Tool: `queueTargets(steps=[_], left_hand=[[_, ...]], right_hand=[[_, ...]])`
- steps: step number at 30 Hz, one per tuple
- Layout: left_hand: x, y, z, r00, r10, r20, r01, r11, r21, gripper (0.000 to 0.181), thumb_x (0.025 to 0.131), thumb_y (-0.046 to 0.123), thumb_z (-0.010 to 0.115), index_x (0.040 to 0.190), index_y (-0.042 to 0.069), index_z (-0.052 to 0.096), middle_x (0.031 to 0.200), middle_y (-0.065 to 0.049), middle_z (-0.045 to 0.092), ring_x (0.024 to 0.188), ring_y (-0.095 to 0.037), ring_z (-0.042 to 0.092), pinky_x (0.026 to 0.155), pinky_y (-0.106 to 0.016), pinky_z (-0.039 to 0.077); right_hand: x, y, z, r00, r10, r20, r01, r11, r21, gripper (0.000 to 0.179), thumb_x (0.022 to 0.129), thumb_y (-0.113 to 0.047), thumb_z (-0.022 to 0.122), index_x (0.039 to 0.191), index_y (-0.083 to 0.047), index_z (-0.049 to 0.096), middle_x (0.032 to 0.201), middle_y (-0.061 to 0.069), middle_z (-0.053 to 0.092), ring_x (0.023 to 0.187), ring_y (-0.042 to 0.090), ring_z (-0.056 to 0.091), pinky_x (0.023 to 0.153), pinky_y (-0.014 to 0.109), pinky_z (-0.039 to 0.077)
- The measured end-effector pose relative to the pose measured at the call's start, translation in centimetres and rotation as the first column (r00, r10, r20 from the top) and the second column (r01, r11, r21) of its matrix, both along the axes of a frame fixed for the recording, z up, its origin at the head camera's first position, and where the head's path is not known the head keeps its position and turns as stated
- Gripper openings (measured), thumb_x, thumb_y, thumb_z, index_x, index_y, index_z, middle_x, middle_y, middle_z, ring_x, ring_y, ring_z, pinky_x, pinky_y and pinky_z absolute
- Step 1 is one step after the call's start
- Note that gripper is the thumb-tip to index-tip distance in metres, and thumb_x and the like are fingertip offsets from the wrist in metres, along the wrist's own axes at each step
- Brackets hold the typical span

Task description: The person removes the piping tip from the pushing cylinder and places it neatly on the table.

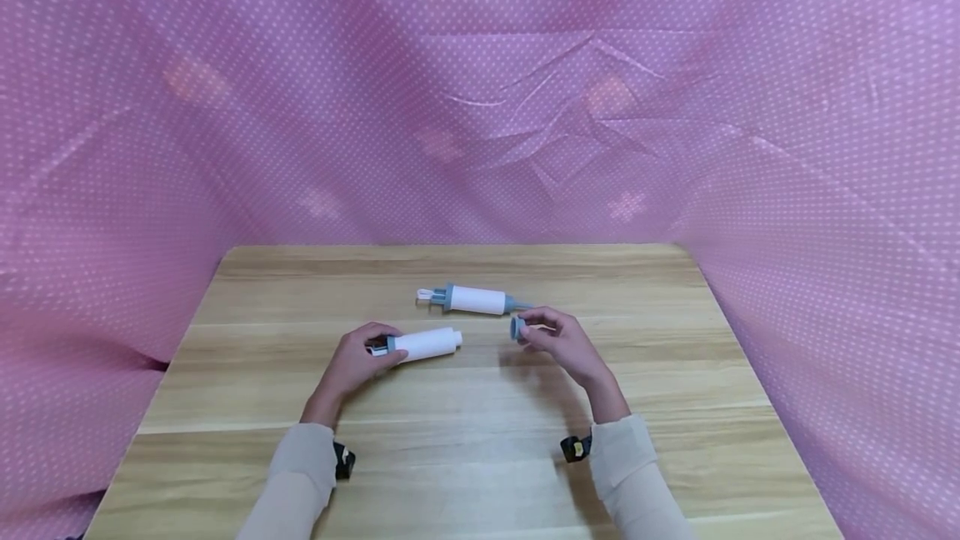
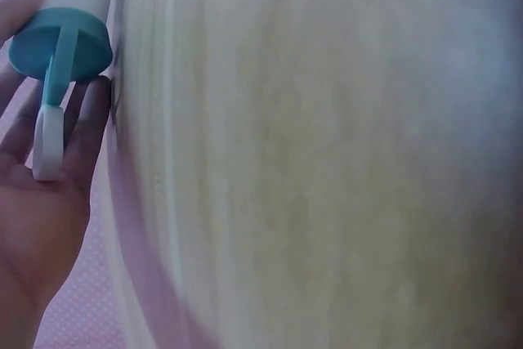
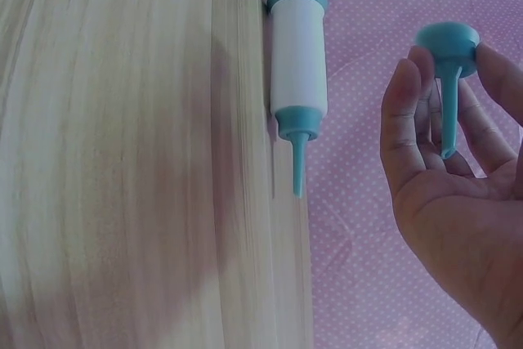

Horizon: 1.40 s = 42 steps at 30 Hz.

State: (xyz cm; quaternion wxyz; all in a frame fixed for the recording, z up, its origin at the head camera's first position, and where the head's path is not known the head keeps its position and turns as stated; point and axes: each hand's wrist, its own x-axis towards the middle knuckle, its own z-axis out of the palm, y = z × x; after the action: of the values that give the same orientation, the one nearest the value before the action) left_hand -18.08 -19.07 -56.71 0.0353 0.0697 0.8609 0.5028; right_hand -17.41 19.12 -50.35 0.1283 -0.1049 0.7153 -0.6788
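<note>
My left hand (image 1: 354, 363) grips a white icing syringe (image 1: 429, 344) by its teal collar end, thumb along the barrel. Its bare, narrower white neck points right. In the left wrist view the teal collar (image 2: 61, 42) shows, with a plunger rod and a white handle (image 2: 49, 145) reaching towards the palm. My right hand (image 1: 567, 350) pinches a loose teal nozzle (image 3: 447, 42) between thumb and fingertips. The nozzle's wide mouth faces the syringe neck across a gap, and its thin spout runs back towards the palm.
Behind the hands, a second icing syringe (image 1: 478, 300) lies on the wooden table (image 1: 480, 457) with its teal nozzle fitted and pointing right, close to the right hand. Pink dotted cloth (image 1: 480, 148) hangs around the table's back and sides.
</note>
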Motion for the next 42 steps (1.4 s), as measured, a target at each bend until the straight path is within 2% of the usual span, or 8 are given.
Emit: queueTargets(steps=[8, 15, 22, 26, 30, 33, 38, 42], left_hand=[[0.1, -0.1, 0.0, 1.0, 0.008, -0.012, -0.009, 1.0, -0.005, 0.039, 0.081, 0.039, 0.087, 0.111, 0.018, 0.075, 0.114, -0.002, 0.07, 0.102, -0.024, 0.062, 0.09, -0.042, 0.048], [0.1, 0.0, 0.2, 1.0, -0.001, -0.019, 0.001, 1.0, -0.03, 0.04, 0.082, 0.04, 0.086, 0.113, 0.018, 0.074, 0.116, -0.003, 0.069, 0.104, -0.024, 0.061, 0.091, -0.043, 0.047], [0.3, 0.0, 0.7, 0.999, -0.01, -0.034, 0.008, 0.998, -0.056, 0.039, 0.083, 0.041, 0.085, 0.114, 0.019, 0.074, 0.12, -0.002, 0.067, 0.108, -0.026, 0.06, 0.095, -0.049, 0.046], [0.4, 0.1, 1.1, 0.998, -0.017, -0.055, 0.013, 0.997, -0.072, 0.042, 0.085, 0.041, 0.083, 0.117, 0.016, 0.073, 0.127, -0.005, 0.064, 0.115, -0.028, 0.057, 0.098, -0.053, 0.046], [0.6, 0.4, 1.7, 0.996, -0.027, -0.079, 0.021, 0.997, -0.076, 0.045, 0.088, 0.04, 0.08, 0.122, 0.012, 0.072, 0.133, -0.007, 0.062, 0.119, -0.031, 0.056, 0.1, -0.055, 0.047], [0.6, 0.8, 2.3, 0.995, -0.019, -0.102, 0.011, 0.997, -0.073, 0.043, 0.091, 0.039, 0.077, 0.124, 0.012, 0.07, 0.134, -0.007, 0.061, 0.121, -0.033, 0.057, 0.101, -0.057, 0.046], [0.6, 1.9, 2.9, 0.985, 0.013, -0.17, -0.017, 1.0, -0.024, 0.037, 0.093, 0.031, 0.076, 0.123, 0.009, 0.071, 0.132, -0.011, 0.063, 0.126, -0.034, 0.054, 0.101, -0.056, 0.047], [0.7, 3.0, 3.3, 0.976, 0.036, -0.216, -0.036, 0.999, 0.004, 0.035, 0.094, 0.028, 0.075, 0.123, 0.009, 0.071, 0.131, -0.012, 0.064, 0.127, -0.032, 0.054, 0.1, -0.054, 0.049]], right_hand=[[0.1, -0.1, -0.1, 1.0, -0.002, 0.004, 0.002, 1.0, 0.002, 0.03, 0.098, -0.01, 0.067, 0.124, 0.004, 0.064, 0.11, 0.018, 0.068, 0.099, 0.036, 0.068, 0.092, 0.06, 0.052], [-0.1, 0.0, -0.1, 1.0, 0.003, -0.014, -0.003, 1.0, 0.004, 0.031, 0.1, -0.01, 0.066, 0.125, 0.008, 0.062, 0.109, 0.019, 0.068, 0.102, 0.046, 0.065, 0.092, 0.061, 0.052], [-0.2, 0.1, 0.1, 1.0, 0.004, -0.011, -0.004, 1.0, 0.013, 0.032, 0.099, -0.011, 0.066, 0.125, 0.007, 0.062, 0.109, 0.02, 0.067, 0.1, 0.041, 0.067, 0.09, 0.057, 0.054], [-0.1, 0.0, 0.2, 1.0, 0.004, -0.007, -0.004, 1.0, 0.007, 0.032, 0.099, -0.011, 0.067, 0.125, 0.007, 0.062, 0.109, 0.019, 0.067, 0.098, 0.038, 0.068, 0.091, 0.059, 0.053], [0.1, -0.1, 0.3, 1.0, 0.009, 0.007, -0.009, 1.0, -0.007, 0.031, 0.099, -0.011, 0.067, 0.124, 0.006, 0.062, 0.11, 0.017, 0.066, 0.102, 0.047, 0.065, 0.093, 0.061, 0.051], [0.1, -0.1, 0.2, 1.0, 0.009, 0.005, -0.009, 1.0, -0.01, 0.031, 0.099, -0.011, 0.067, 0.124, 0.006, 0.062, 0.111, 0.018, 0.065, 0.105, 0.053, 0.061, 0.092, 0.058, 0.053], [-0.2, -0.6, 0.2, 1.0, -0.013, -0.005, 0.013, 1.0, -0.019, 0.032, 0.099, -0.01, 0.066, 0.125, 0.008, 0.061, 0.115, 0.023, 0.063, 0.101, 0.042, 0.066, 0.089, 0.049, 0.057], [-0.3, -1.1, 0.3, 1.0, -0.024, 0.01, 0.024, 0.999, -0.034, 0.034, 0.098, -0.009, 0.067, 0.127, 0.009, 0.059, 0.119, 0.025, 0.061, 0.098, 0.032, 0.069, 0.089, 0.051, 0.057]])
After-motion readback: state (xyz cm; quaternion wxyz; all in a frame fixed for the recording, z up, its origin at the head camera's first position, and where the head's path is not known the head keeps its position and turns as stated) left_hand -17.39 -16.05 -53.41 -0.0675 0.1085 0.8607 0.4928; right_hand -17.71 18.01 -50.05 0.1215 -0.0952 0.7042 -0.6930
